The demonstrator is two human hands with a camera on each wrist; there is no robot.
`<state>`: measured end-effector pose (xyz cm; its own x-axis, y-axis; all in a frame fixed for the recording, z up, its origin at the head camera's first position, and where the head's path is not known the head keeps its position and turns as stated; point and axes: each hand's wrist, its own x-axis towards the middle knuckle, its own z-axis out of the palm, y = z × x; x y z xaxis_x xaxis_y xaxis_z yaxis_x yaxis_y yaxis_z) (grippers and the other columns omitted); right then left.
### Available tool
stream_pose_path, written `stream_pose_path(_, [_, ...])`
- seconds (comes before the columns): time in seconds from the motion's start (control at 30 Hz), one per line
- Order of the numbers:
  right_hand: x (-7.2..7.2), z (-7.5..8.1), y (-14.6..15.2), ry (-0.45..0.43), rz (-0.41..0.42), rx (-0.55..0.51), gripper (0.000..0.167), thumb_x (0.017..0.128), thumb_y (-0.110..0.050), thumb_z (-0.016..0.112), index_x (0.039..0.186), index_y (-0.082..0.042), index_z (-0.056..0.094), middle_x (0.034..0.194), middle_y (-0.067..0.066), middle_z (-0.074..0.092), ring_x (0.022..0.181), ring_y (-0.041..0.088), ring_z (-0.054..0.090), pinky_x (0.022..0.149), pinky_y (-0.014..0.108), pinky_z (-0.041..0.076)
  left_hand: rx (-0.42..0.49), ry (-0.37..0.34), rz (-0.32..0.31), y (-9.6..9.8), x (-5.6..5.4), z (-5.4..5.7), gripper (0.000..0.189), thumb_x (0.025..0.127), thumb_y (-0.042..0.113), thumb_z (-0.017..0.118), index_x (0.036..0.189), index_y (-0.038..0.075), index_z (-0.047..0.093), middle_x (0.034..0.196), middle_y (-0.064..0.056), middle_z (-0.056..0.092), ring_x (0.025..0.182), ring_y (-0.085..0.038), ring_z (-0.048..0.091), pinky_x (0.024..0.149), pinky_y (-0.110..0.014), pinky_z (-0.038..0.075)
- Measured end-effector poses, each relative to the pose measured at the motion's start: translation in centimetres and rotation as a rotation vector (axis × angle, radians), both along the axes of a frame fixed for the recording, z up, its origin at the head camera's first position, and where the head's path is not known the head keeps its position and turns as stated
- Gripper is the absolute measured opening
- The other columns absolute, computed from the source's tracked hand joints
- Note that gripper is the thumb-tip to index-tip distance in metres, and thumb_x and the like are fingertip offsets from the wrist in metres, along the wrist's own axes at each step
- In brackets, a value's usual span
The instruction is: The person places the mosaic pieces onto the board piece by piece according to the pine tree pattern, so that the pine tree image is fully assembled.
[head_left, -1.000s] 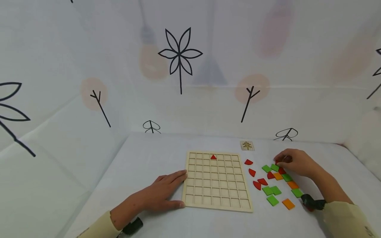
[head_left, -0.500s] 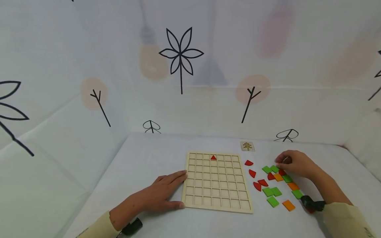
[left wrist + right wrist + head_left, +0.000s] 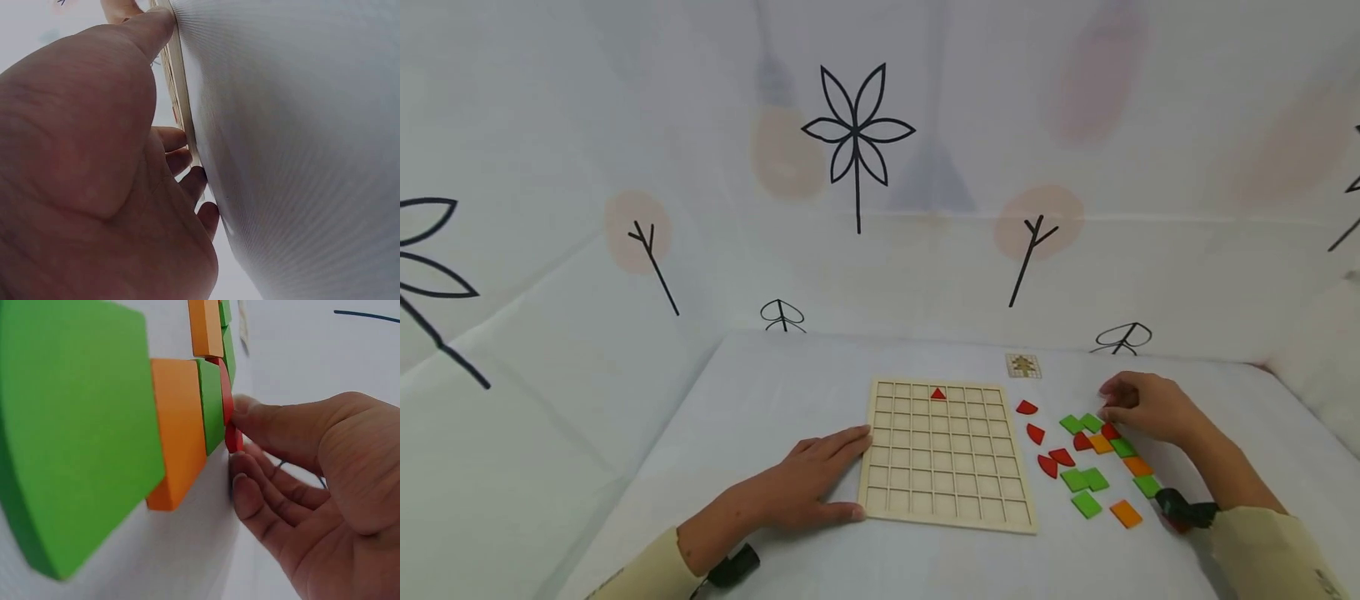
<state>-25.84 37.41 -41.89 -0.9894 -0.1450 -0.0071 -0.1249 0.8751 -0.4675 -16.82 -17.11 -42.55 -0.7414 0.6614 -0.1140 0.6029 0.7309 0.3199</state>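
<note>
A pale wooden grid board (image 3: pixel 933 475) lies flat, with a red triangle (image 3: pixel 938 394) in its top row. My left hand (image 3: pixel 801 486) lies at the board's left side, fingers straight; in the left wrist view its thumb and fingertips touch the board edge (image 3: pixel 181 94). At the far end of the loose tiles, my right hand (image 3: pixel 1153 407) pinches a small red tile (image 3: pixel 234 437) between thumb and fingers, low over the cloth. Its fingers hide most of that tile. Right beside it lie another red tile (image 3: pixel 1109 431) and a green tile (image 3: pixel 211 403).
Right of the board lie several red quarter-circle tiles (image 3: pixel 1036 434), green tiles (image 3: pixel 1086 504) and orange tiles (image 3: pixel 1126 513). A small pattern card (image 3: pixel 1023 366) with a tree picture is behind them. White printed cloth (image 3: pixel 775 375) covers the table and rises as a backdrop.
My right hand has shifted slightly right, away from the green tiles at the far end. The left hand stays at the board's edge.
</note>
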Motion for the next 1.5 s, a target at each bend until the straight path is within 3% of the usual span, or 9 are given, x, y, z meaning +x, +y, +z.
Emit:
stream_pose_path(0.2, [0.0,-0.2,-0.1,0.019,0.035,0.013,0.024,0.09,-0.009,0.081,0.109,0.004,0.072,0.098,0.013,0.072,0.089,0.03,0.066,0.08,0.048,0.061,-0.006,0.006,-0.007,0.0,-0.1,-0.1,0.095,0.1,0.072,0.054,0.172,0.022,0.016,0.178,0.008,0.01,0.162,-0.015,0.018,0.124,-0.051,0.027])
stream_pose_path(0.43, [-0.2,-0.5,-1.0,0.036,0.083,0.011,0.027,0.093,-0.015,0.079,0.116,-0.001,0.073,0.099,0.007,0.068,0.088,0.024,0.061,0.07,0.033,0.057,0.01,0.006,-0.012,0.0,0.0,-0.2,0.095,0.101,0.073,0.052,0.172,0.021,0.016,0.178,0.007,0.011,0.162,-0.016,0.018,0.123,-0.052,0.028])
stream_pose_path(0.6, [-0.4,-0.6,-1.6,0.051,0.11,0.002,0.014,0.095,-0.012,0.078,0.108,-0.006,0.077,0.097,0.004,0.068,0.085,0.02,0.061,0.068,0.028,0.055,0.02,-0.004,-0.015,0.1,0.0,-0.2,0.095,0.101,0.072,0.052,0.172,0.021,0.016,0.178,0.007,0.01,0.162,-0.015,0.018,0.123,-0.052,0.027])
stream_pose_path(0.7, [-0.2,-0.6,-1.6,0.045,0.117,-0.004,0.008,0.096,-0.007,0.076,0.104,-0.006,0.076,0.099,0.005,0.068,0.088,0.022,0.062,0.072,0.033,0.058,0.02,-0.004,-0.017,0.1,0.0,-0.1,0.095,0.101,0.072,0.052,0.172,0.021,0.016,0.178,0.007,0.01,0.162,-0.016,0.018,0.123,-0.052,0.027])
stream_pose_path(0.83, [0.0,-0.4,-1.6,0.041,0.137,0.003,0.012,0.093,0.0,0.075,0.104,-0.006,0.075,0.1,0.006,0.068,0.091,0.026,0.062,0.076,0.04,0.06,0.021,-0.003,-0.02,0.1,0.0,-0.1,0.094,0.101,0.072,0.051,0.172,0.02,0.016,0.178,0.007,0.01,0.162,-0.016,0.018,0.123,-0.052,0.027])
stream_pose_path(1.03, [0.0,-0.3,-1.9,0.024,0.166,0.021,0.018,0.089,0.003,0.079,0.102,-0.008,0.073,0.098,0.003,0.067,0.089,0.023,0.06,0.075,0.039,0.06,0.01,0.005,-0.014,0.1,0.0,-0.1,0.095,0.101,0.073,0.051,0.172,0.02,0.016,0.178,0.006,0.011,0.162,-0.017,0.018,0.123,-0.053,0.028])
stream_pose_path(1.27, [-0.1,-0.4,-1.8,-0.076,0.1,0.038,0.019,0.092,0.0,0.077,0.109,0.0,0.067,0.1,0.009,0.071,0.091,0.026,0.063,0.087,0.052,0.061,0.001,-0.003,-0.009,0.0,0.1,-0.2,0.095,0.101,0.073,0.051,0.172,0.021,0.016,0.178,0.008,0.009,0.163,-0.016,0.016,0.124,-0.052,0.027])
stream_pose_path(1.5, [-0.4,-0.8,-1.4,-0.058,0.111,0.041,0.017,0.093,-0.005,0.077,0.106,-0.002,0.068,0.097,0.006,0.07,0.088,0.023,0.062,0.082,0.046,0.061,0.001,0.009,-0.012,0.0,0.0,-0.4,0.096,0.1,0.074,0.051,0.172,0.022,0.015,0.178,0.009,0.008,0.163,-0.015,0.016,0.124,-0.052,0.027])
